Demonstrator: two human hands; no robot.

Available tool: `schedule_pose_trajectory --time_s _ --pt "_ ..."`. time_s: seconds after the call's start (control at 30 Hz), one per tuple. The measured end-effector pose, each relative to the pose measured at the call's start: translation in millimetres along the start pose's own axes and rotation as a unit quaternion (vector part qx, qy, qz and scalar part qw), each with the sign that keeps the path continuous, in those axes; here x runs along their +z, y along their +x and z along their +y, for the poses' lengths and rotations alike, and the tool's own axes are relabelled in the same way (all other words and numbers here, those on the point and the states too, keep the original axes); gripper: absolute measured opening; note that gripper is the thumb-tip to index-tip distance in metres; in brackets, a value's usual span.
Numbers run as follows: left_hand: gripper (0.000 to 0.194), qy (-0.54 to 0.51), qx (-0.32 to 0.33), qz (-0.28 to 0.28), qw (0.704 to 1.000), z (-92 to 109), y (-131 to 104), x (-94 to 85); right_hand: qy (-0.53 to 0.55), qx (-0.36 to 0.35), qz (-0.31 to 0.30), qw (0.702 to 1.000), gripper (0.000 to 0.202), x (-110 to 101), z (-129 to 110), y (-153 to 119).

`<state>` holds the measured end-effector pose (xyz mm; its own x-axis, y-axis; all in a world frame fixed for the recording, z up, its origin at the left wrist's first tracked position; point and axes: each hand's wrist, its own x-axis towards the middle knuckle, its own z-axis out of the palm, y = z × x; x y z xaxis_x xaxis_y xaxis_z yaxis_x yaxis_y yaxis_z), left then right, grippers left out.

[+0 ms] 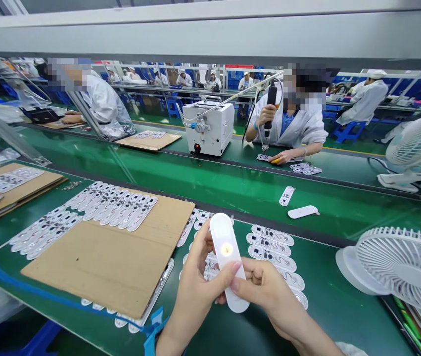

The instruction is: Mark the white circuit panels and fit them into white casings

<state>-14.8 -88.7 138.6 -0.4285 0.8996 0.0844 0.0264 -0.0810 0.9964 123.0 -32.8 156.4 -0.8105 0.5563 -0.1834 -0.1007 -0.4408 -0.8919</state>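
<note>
A white, oblong light panel (pixel 228 251) with rounded ends is tilted up in front of me, a round spot glowing warm white at its middle. My left hand (pixel 200 284) grips its left edge, thumb across the front and fingers behind. Lower down, my right hand (pixel 269 291) pinches it from the right, thumb on the face. A blue strap (pixel 154 329) with a blue cord is at my left wrist. Behind and beside my hands lie several similar panels (pixel 272 257), with black parts and thin wires showing.
Left of me, a cardboard sheet (pixel 121 262) bears rows of panels. A white fan (pixel 406 272) stands at right. Two panels lie on the green strip (pixel 210 183) ahead. Across it, a co-worker (pixel 288 123) holds a black tool beside a white machine (pixel 210 126).
</note>
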Motion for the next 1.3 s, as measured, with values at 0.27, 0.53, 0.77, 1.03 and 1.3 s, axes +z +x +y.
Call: schedule_pose_trajectory --time_s 0.27,0.53,0.77,1.03,1.3 --pt "0.083 -0.149 -0.114 -0.005 0.982 17 -3 10.1 0.008 0.000 0.009 1.000 0.042 0 13 4" --pt "0.082 -0.172 -0.135 -0.030 0.975 9 0 0.8 0.028 0.037 -0.070 0.996 0.045 4 5 7" --pt "0.056 0.302 -0.005 0.042 0.953 -19 53 -61.1 0.000 0.053 0.073 0.996 0.045 -17 16 23" --pt "0.044 0.655 0.012 0.088 0.750 -70 131 -150.0 -0.001 0.017 0.115 0.993 0.043 -30 -4 10" --pt "0.040 0.708 0.028 0.128 0.694 -77 131 -157.9 0.019 0.008 0.153 0.988 0.043 -29 -23 -5"
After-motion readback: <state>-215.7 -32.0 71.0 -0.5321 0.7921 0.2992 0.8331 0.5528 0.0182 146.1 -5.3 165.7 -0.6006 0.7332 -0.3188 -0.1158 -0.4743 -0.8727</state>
